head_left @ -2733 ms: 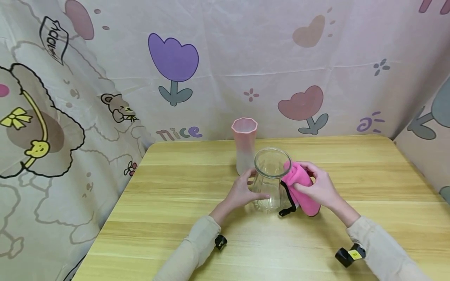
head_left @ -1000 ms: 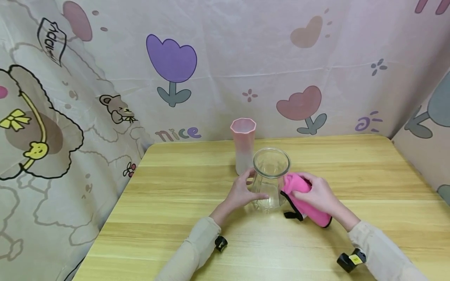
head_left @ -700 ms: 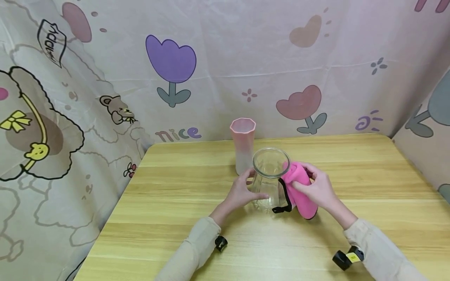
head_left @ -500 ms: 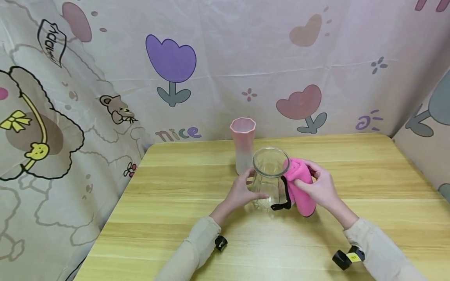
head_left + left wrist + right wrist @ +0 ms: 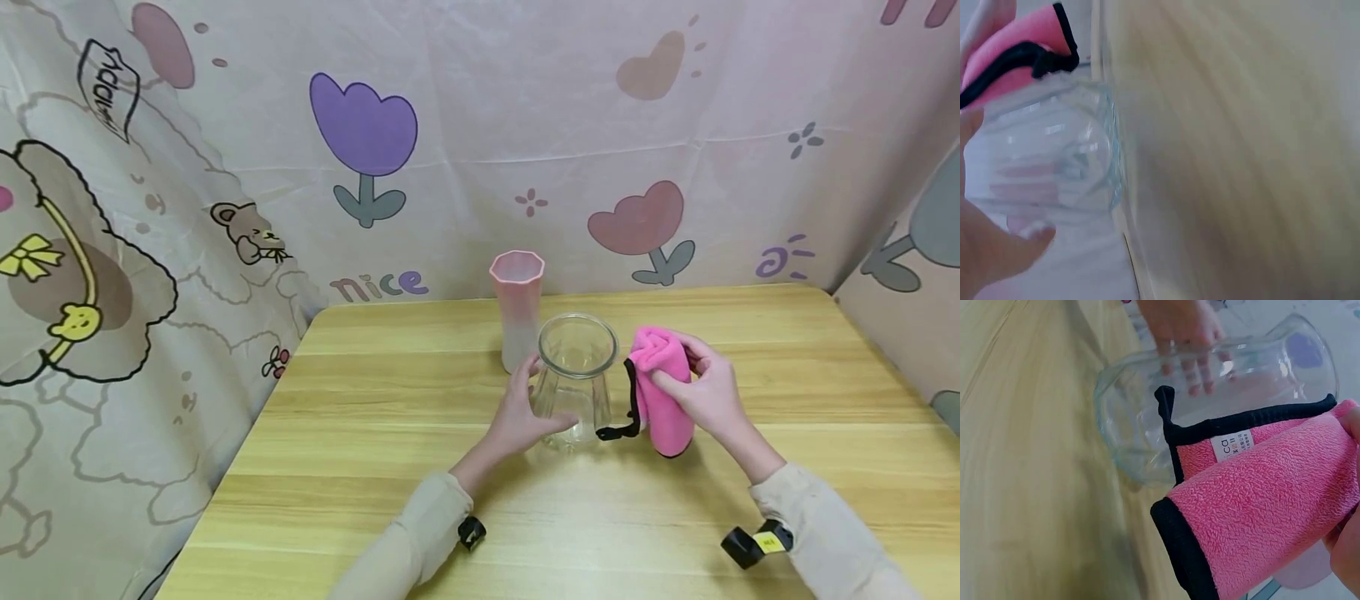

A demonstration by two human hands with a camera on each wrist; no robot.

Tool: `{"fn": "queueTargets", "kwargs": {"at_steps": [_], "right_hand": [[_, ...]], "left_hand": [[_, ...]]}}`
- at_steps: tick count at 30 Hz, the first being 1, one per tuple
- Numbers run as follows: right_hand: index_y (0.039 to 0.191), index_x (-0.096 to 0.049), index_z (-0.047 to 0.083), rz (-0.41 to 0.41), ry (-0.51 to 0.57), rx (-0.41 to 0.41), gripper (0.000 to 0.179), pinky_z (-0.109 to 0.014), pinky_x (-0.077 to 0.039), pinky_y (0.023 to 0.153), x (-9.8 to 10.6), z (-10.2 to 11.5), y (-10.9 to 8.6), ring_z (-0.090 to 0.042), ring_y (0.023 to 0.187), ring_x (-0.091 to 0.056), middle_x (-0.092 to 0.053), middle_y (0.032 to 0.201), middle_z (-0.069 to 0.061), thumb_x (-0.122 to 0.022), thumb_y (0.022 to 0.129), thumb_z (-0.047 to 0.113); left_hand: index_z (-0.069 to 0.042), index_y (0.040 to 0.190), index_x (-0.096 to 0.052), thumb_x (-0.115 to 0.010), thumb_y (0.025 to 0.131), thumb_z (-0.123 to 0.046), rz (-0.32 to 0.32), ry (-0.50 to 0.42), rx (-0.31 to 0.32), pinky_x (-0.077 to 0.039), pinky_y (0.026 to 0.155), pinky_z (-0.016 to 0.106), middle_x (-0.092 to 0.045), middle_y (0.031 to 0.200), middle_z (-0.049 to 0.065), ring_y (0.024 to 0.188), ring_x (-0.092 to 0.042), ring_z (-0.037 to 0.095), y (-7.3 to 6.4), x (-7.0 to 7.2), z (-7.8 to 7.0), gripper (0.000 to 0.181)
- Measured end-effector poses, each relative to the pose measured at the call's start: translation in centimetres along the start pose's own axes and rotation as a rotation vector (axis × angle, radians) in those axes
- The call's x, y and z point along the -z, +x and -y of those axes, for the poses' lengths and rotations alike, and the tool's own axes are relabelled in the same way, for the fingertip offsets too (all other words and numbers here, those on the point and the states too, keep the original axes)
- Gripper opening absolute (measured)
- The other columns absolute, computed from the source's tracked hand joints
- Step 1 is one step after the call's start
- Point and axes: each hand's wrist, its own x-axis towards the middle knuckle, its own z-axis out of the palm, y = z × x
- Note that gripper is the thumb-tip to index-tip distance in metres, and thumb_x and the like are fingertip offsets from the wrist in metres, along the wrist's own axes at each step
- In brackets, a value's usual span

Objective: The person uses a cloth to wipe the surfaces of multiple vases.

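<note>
The left hand (image 5: 519, 419) curves round the glass vase (image 5: 576, 396), gripping or not I can't tell; to its right, the right hand (image 5: 711, 392) grips a pink towel (image 5: 667, 410).

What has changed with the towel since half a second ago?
The right grip has carried the pink towel rightward and slightly up in the head view, away from the clear glass vase; a gap now shows between its pink part and the glass. Nothing was newly taken hold of or let go. The left grip stays around the glass vase, and the pink-to-white vase stands unmoved.
</note>
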Motion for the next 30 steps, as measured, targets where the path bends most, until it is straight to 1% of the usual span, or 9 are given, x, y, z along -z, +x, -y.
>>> {"fn": "queueTargets", "kwargs": {"at_steps": [3, 7, 9, 11, 15, 20, 24, 27, 30], "right_hand": [[0.119, -0.055, -0.002, -0.005, -0.025, -0.014, 0.051, -0.008, -0.047, 0.064, 0.2, -0.4, -0.1, 0.007, 0.082, -0.053, -0.056, 0.096, 0.018, -0.074, 0.072, 0.004], [0.118, -0.055, -0.003, 0.004, -0.048, -0.016, 0.05, -0.007, -0.046, 0.064, 0.2, -0.6, -0.2, 0.008, 0.081, -0.052, -0.059, 0.099, 0.003, -0.074, 0.072, 0.005], [0.118, -0.055, -0.003, 0.01, -0.05, -0.015, 0.05, -0.008, -0.047, 0.065, 0.3, -0.6, -0.2, 0.008, 0.081, -0.052, -0.058, 0.098, 0.006, -0.074, 0.073, 0.006], [0.118, -0.055, -0.003, 0.016, -0.043, -0.01, 0.049, -0.008, -0.047, 0.064, 0.3, -0.6, -0.3, 0.007, 0.081, -0.052, -0.056, 0.096, 0.016, -0.074, 0.073, 0.006], [0.118, -0.055, -0.004, 0.025, -0.021, 0.003, 0.049, -0.009, -0.048, 0.064, 0.3, -0.6, -0.3, 0.007, 0.083, -0.053, -0.052, 0.093, 0.028, -0.073, 0.073, 0.006], [0.118, -0.055, -0.003, 0.029, -0.018, 0.011, 0.049, -0.009, -0.048, 0.064, 0.3, -0.6, -0.3, 0.006, 0.082, -0.053, -0.053, 0.093, 0.028, -0.073, 0.074, 0.005], [0.119, -0.055, -0.002, 0.039, -0.023, 0.013, 0.049, -0.01, -0.048, 0.063, 0.4, -0.7, -0.3, 0.005, 0.081, -0.054, -0.053, 0.092, 0.027, -0.073, 0.074, 0.006], [0.12, -0.054, -0.003, 0.055, -0.017, 0.01, 0.05, -0.011, -0.049, 0.063, 0.4, -0.7, -0.2, 0.005, 0.081, -0.054, -0.053, 0.093, 0.027, -0.073, 0.074, 0.006], [0.12, -0.054, -0.003, 0.066, -0.011, 0.004, 0.049, -0.011, -0.049, 0.064, 0.3, -0.6, -0.2, 0.005, 0.082, -0.053, -0.053, 0.094, 0.025, -0.072, 0.074, 0.005]], "left_hand": [[-0.016, 0.141, -0.022, -0.081, 0.063, -0.035, -0.11, 0.064, 0.0, -0.039, 0.095, 0.046, -0.035, 0.136, 0.009, 0.121, -0.037, 0.024, -0.4, -0.7, -0.6, 0.1], [-0.012, 0.133, -0.032, -0.083, 0.059, -0.039, -0.242, 0.126, -0.007, -0.043, 0.09, 0.04, -0.04, 0.127, 0.004, 0.112, -0.042, 0.019, -0.5, -1.9, -1.3, 0.094], [-0.01, 0.129, -0.035, -0.083, 0.057, -0.042, -0.292, 0.147, -0.001, -0.044, 0.089, 0.035, -0.042, 0.124, 0.003, 0.108, -0.043, 0.017, -0.5, -2.4, -1.6, 0.092], [-0.01, 0.127, -0.036, -0.083, 0.055, -0.044, -0.325, 0.166, 0.017, -0.045, 0.088, 0.033, -0.043, 0.121, 0.002, 0.106, -0.043, 0.016, -0.5, -2.8, -1.8, 0.092], [-0.008, 0.125, -0.037, -0.084, 0.054, -0.043, -0.354, 0.194, 0.03, -0.045, 0.088, 0.032, -0.044, 0.118, 0.003, 0.105, -0.044, 0.016, -0.3, -3.1, -2.1, 0.092], [-0.006, 0.123, -0.039, -0.084, 0.053, -0.044, -0.331, 0.213, 0.019, -0.046, 0.087, 0.033, -0.046, 0.115, 0.004, 0.103, -0.046, 0.017, -0.1, -2.9, -2.2, 0.091], [-0.007, 0.123, -0.041, -0.083, 0.054, -0.045, -0.269, 0.178, -0.005, -0.046, 0.088, 0.034, -0.047, 0.114, 0.005, 0.104, -0.047, 0.018, 0.1, -2.0, -2.1, 0.089], [-0.008, 0.122, -0.043, -0.083, 0.056, -0.042, -0.179, 0.124, -0.015, -0.046, 0.089, 0.035, -0.049, 0.115, 0.005, 0.106, -0.049, 0.019, 0.3, -1.1, -1.8, 0.085], [-0.01, 0.125, -0.043, -0.084, 0.058, -0.034, -0.043, 0.044, -0.018, -0.045, 0.09, 0.035, -0.05, 0.117, 0.005, 0.108, -0.048, 0.02, 0.9, 0.2, -1.5, 0.082]]}}
